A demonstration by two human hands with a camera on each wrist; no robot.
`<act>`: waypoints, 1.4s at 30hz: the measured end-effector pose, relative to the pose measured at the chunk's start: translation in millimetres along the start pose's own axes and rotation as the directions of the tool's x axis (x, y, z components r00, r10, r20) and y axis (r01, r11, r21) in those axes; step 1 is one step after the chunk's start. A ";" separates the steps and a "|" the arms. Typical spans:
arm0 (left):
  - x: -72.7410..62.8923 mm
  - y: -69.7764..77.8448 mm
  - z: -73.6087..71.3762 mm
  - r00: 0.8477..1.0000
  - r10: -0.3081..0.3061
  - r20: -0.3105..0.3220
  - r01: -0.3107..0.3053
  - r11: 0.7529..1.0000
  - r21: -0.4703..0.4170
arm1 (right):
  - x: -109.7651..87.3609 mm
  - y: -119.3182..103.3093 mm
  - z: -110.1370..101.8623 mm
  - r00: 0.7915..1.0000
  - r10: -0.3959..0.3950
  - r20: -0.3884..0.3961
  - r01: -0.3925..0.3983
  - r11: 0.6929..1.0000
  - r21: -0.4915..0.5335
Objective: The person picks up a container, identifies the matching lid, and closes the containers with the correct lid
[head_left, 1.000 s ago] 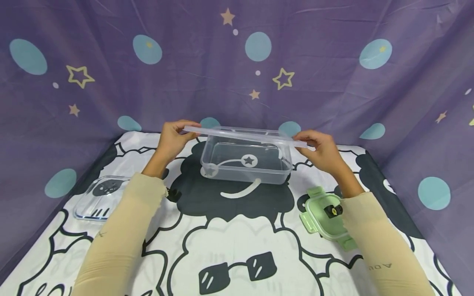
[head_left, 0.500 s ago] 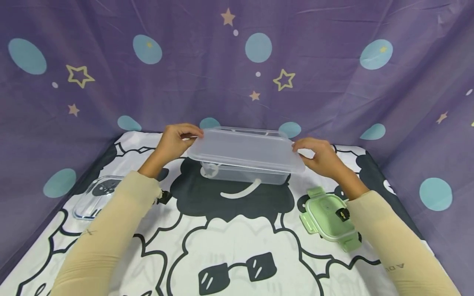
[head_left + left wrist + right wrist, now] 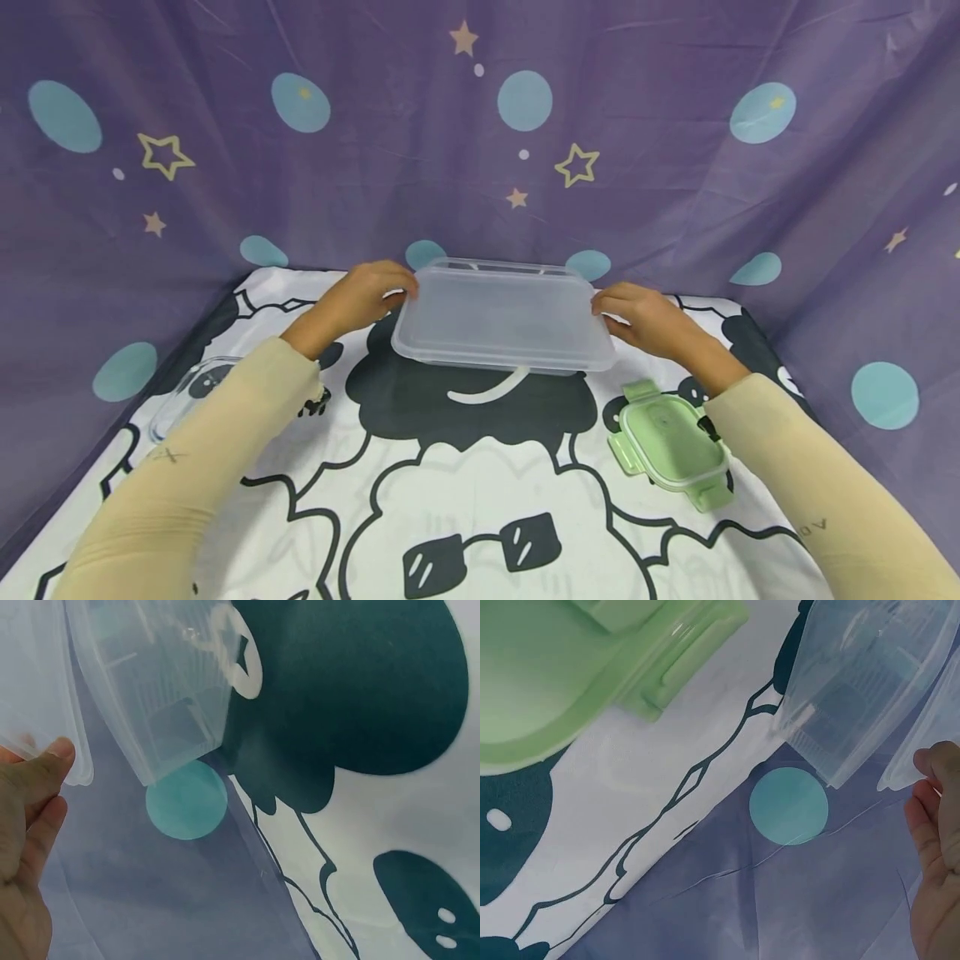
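A frosted clear plastic lid (image 3: pixel 502 321) spans the space between my two hands, over a clear rectangular container (image 3: pixel 501 265). My left hand (image 3: pixel 369 293) pinches the lid's left end; in the left wrist view the thumb lies over the lid (image 3: pixel 37 690), which is apart from the container (image 3: pixel 161 690). At the other end, my right hand (image 3: pixel 645 315) pinches the lid's right edge. The right wrist view shows this hand (image 3: pixel 939 832) with the lid (image 3: pixel 928 731) between thumb and fingers, a gap separating it from the container (image 3: pixel 859 690). Most of the container's opening is hidden beneath the lid.
A green lidded box (image 3: pixel 667 442) with side clips lies at the right, near my right sleeve. On the left, a clear glass-like dish or lid (image 3: pixel 180 400) is partly hidden by my left sleeve. A purple patterned curtain (image 3: pixel 480 208) hangs directly behind the container.
The lid has gone from nearly edge-on above the container to tilted broad side toward me, its near edge lowered to the container's front. Both hands have come down slightly with it.
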State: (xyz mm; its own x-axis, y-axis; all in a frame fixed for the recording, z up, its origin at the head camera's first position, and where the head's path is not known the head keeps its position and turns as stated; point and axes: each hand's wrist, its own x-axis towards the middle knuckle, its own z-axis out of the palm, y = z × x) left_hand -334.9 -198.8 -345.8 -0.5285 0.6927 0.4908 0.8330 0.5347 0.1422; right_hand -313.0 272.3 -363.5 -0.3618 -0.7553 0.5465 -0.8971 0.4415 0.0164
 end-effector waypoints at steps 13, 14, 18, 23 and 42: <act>8.8 -12.2 10.8 0.998 0.033 0.047 -0.036 0.996 0.077 | 2.9 12.1 9.7 0.997 0.034 0.075 -0.029 0.998 -0.061; 9.5 -13.2 11.9 0.998 0.036 0.051 -0.040 0.996 0.083 | 3.0 13.2 10.8 0.997 0.031 0.075 -0.026 0.997 -0.067; 13.3 -17.5 15.1 0.997 0.028 0.067 -0.036 0.993 0.111 | 4.6 17.0 14.5 0.997 0.011 0.082 -0.005 0.997 -0.076; 19.2 -23.5 18.6 0.997 0.015 0.082 -0.026 0.989 0.143 | 10.7 21.9 17.7 0.992 0.044 0.119 -0.033 0.995 -0.094; 28.1 -43.6 40.1 0.994 -0.057 0.097 0.039 0.983 0.177 | 23.2 29.9 29.9 0.971 0.155 0.180 -0.122 0.976 -0.182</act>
State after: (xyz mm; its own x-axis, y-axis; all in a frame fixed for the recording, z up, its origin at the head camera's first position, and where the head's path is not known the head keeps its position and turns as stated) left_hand -392.6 -183.2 -372.6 -0.5884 0.7050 0.3959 0.7696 0.6385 0.0067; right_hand -355.8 253.5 -375.4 -0.5359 -0.7527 0.3825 -0.7852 0.6108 0.1020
